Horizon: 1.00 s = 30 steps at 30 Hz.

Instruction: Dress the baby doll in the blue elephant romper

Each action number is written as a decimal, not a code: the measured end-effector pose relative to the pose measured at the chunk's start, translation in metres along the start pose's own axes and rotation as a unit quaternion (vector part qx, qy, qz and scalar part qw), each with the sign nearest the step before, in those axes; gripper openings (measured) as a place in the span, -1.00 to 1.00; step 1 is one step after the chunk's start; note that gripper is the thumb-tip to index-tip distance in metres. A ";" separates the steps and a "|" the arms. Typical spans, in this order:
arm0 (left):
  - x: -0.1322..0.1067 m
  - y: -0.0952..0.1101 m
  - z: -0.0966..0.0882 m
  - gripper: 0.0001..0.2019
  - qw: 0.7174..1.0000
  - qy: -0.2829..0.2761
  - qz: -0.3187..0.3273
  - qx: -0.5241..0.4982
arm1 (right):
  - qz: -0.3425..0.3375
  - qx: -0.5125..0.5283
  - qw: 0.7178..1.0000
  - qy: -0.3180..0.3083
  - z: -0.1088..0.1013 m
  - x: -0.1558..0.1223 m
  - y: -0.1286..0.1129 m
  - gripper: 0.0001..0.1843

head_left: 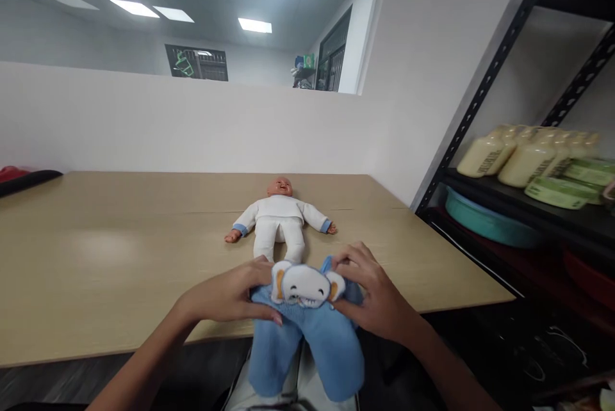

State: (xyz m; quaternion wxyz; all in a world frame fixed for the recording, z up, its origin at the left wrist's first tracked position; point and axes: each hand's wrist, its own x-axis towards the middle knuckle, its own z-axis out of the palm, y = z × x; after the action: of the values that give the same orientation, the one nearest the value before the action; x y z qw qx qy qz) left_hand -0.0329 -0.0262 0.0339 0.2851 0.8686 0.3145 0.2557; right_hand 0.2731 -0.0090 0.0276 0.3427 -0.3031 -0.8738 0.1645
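A baby doll [279, 222] in a white suit with blue cuffs lies on its back on the wooden table [120, 257], head pointing away from me. At the table's near edge I hold a small pair of blue trousers [307, 340] with a white animal face [307, 286] sewn at the waist; the legs hang down over the edge. My left hand [230, 299] grips the waist on the left side, fingers curled. My right hand [372, 296] grips the right side the same way. The doll's feet lie just beyond my hands.
A black metal shelf [500, 196] stands at the right, holding cream bottles [504, 155], green lidded tubs [562, 190] and a teal bowl [485, 222]. A white partition wall [168, 123] runs behind the table. A red and black object [19, 177] lies at the far left.
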 end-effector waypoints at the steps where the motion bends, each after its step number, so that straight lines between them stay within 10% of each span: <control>1: 0.001 0.000 0.002 -0.67 1.000 0.000 0.006 -0.005 | 0.005 0.045 0.999 -0.015 0.000 0.003 -0.002 -0.74; 6: 0.013 0.008 0.009 -0.77 0.993 0.097 -0.035 0.050 | 0.104 0.270 0.944 -0.162 0.020 0.016 -0.013 0.00; 10: 0.011 0.010 0.002 -0.73 0.988 0.117 -0.095 0.034 | 0.126 0.284 0.923 -0.229 0.040 0.021 -0.018 -0.29; 16: -0.013 -0.023 0.006 -0.33 0.963 -0.061 -0.082 -0.251 | 0.192 0.340 0.902 -0.184 0.053 0.009 -0.013 -0.23; 25: -0.020 -0.030 0.056 -0.35 0.885 0.133 -0.208 -0.394 | 0.176 0.437 0.831 -0.295 0.055 0.022 0.002 0.02; 30: -0.024 -0.030 0.068 -0.40 0.856 0.085 -0.221 -0.460 | 0.229 0.430 0.838 -0.247 0.052 0.018 0.005 -0.19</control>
State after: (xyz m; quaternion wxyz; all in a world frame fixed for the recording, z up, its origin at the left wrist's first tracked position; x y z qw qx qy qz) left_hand -0.0191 -0.0463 -0.0404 0.6731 0.5211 0.3681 0.3741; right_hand 0.2282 0.0023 -0.0030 0.1641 -0.2663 -0.6763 0.6669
